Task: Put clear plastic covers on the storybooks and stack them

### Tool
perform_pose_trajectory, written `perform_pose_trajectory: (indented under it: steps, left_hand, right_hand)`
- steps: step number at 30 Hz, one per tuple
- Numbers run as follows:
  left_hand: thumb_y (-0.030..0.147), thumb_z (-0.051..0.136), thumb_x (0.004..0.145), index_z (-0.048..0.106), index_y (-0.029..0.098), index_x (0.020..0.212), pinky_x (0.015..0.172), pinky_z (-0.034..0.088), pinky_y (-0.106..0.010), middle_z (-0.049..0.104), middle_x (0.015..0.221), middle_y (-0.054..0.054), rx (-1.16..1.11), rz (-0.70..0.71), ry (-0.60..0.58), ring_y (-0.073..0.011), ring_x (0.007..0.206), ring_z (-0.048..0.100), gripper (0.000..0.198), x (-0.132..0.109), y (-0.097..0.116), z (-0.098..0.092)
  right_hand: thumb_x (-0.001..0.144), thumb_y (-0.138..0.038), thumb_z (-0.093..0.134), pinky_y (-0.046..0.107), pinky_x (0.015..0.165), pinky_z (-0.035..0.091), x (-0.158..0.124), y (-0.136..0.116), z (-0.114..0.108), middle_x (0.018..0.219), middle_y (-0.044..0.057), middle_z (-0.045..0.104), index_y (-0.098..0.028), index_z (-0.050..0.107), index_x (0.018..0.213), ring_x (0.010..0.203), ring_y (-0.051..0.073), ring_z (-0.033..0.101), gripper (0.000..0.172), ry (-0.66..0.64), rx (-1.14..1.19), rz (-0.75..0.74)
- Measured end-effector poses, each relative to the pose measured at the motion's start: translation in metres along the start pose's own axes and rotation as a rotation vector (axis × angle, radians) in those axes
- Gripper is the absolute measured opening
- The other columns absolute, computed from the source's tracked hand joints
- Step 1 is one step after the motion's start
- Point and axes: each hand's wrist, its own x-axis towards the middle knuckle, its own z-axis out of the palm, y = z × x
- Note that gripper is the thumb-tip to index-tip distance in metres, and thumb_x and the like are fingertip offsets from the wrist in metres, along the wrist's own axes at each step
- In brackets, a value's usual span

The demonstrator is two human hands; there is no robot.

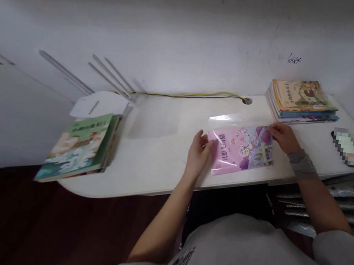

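A pink picture book with a glossy cover lies flat on the white desk. My left hand grips the book's left edge, with the fingers curled against it. My right hand holds its upper right corner. A stack of picture books sits at the back right of the desk, beyond my right hand. A thick green-covered book pile lies at the desk's left end, well away from both hands, and overhangs the edge.
A white paper sheet stands behind the green books. A yellow and black cable runs along the wall into a desk grommet. A pixelated flat object lies at the right. Shiny silver material sits below the desk's right side.
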Motion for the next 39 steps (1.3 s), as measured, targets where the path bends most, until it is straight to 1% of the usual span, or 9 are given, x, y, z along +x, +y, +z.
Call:
perform_pose_trajectory:
  steps: [3,6,8,11,18,23,27,35,39]
  left_hand:
    - [0.049,0.074,0.071,0.066,0.013,0.103,0.082,0.056,-0.037,0.074,0.097,-0.012,-0.311,-0.181,-0.168,-0.0209,0.084,0.070,0.049,0.004,0.001,-0.003]
    - [0.045,0.081,0.062,0.069,0.013,0.080,0.072,0.056,-0.033,0.074,0.080,-0.008,-0.426,-0.252,-0.215,-0.0177,0.070,0.068,0.040,0.004,0.004,0.001]
    - [0.045,0.082,0.059,0.069,0.013,0.076,0.071,0.056,-0.033,0.074,0.076,-0.007,-0.439,-0.260,-0.194,-0.0180,0.068,0.068,0.039,0.002,0.006,0.004]
    - [0.045,0.082,0.059,0.069,0.014,0.077,0.071,0.055,-0.034,0.074,0.076,-0.007,-0.442,-0.264,-0.186,-0.0186,0.070,0.069,0.038,0.000,0.007,0.005]
    - [0.044,0.082,0.061,0.070,0.015,0.077,0.073,0.055,-0.033,0.075,0.078,-0.006,-0.458,-0.250,-0.204,-0.0174,0.071,0.068,0.035,-0.003,0.010,0.003]
    - [0.044,0.083,0.059,0.071,0.015,0.075,0.073,0.055,-0.032,0.075,0.077,-0.005,-0.477,-0.240,-0.196,-0.0166,0.069,0.068,0.036,-0.005,0.010,0.005]
    - [0.044,0.084,0.059,0.072,0.015,0.078,0.075,0.056,-0.032,0.076,0.080,-0.005,-0.494,-0.230,-0.169,-0.0166,0.071,0.068,0.036,-0.006,0.008,0.007]
    - [0.040,0.088,0.052,0.074,0.013,0.087,0.081,0.055,-0.038,0.076,0.085,-0.010,-0.386,-0.327,-0.278,-0.0225,0.079,0.070,0.046,-0.016,-0.014,0.008]
    - [0.035,0.088,0.053,0.074,0.013,0.082,0.077,0.054,-0.034,0.076,0.085,-0.008,-0.322,-0.284,-0.227,-0.0204,0.076,0.069,0.039,-0.019,-0.017,0.003]
  right_hand:
    - [0.071,-0.054,0.072,0.028,0.060,0.046,-0.002,-0.017,-0.006,0.073,0.000,0.065,-0.021,0.065,0.080,0.064,0.013,0.057,0.035,-0.022,0.046,-0.056]
    - [0.075,-0.062,0.065,0.034,0.077,0.051,0.004,-0.046,-0.011,0.095,0.004,0.070,-0.024,0.069,0.087,0.088,0.019,0.064,0.040,-0.100,-0.001,-0.106]
    - [0.081,-0.064,0.055,0.035,0.079,0.052,0.012,-0.070,-0.012,0.093,0.004,0.071,-0.023,0.069,0.082,0.089,0.019,0.065,0.043,-0.222,-0.063,-0.108]
    - [0.085,-0.052,0.056,0.031,0.071,0.052,0.026,-0.100,-0.011,0.079,0.003,0.072,-0.020,0.070,0.089,0.070,0.014,0.063,0.035,-0.465,-0.186,-0.089]
    - [0.070,-0.024,0.074,0.024,0.059,0.041,0.048,-0.127,0.002,0.067,-0.003,0.067,-0.020,0.070,0.074,0.063,0.011,0.058,0.007,-0.758,-0.678,-0.120]
    - [0.067,-0.020,0.078,0.025,0.057,0.033,0.044,-0.130,0.000,0.050,-0.007,0.054,-0.019,0.063,0.059,0.053,0.009,0.050,0.017,-0.803,-0.905,-0.010]
    - [0.066,-0.022,0.080,0.027,0.057,0.028,0.039,-0.125,-0.008,0.043,-0.009,0.043,-0.019,0.052,0.049,0.049,0.008,0.040,0.033,-0.845,-1.053,-0.038]
    - [0.075,-0.022,0.072,0.028,0.061,0.029,0.028,-0.123,-0.016,0.045,-0.006,0.047,-0.020,0.053,0.049,0.053,0.010,0.044,0.032,-0.741,-0.991,-0.092]
    - [0.077,-0.020,0.069,0.027,0.060,0.032,0.032,-0.126,-0.019,0.048,-0.006,0.050,-0.019,0.057,0.052,0.051,0.009,0.045,0.028,-0.775,-0.996,-0.112]
